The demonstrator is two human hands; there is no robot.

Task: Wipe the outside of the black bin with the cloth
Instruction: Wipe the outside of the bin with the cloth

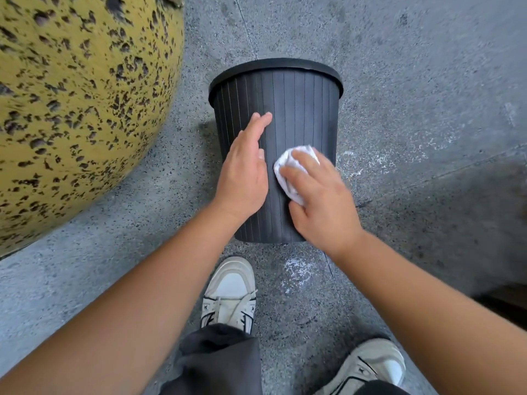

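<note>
Two hands: both on the black bin [296, 109] lying on the floor, rim away from me.
Left hand [242, 169]: flat, fingers straight — I judge it steadies the bin.
Right hand [322, 201]: clutches white cloth [288, 172] against the ribbed side — wiping.

Bare forearms, dark grey trousers [219, 360], and white-and-beige laced sneakers [229, 295] with black trim markings.

Soft even daylight, faint shadows, no glare, wide-angle bend at edges, slight motion blur w/ soft corners
</note>
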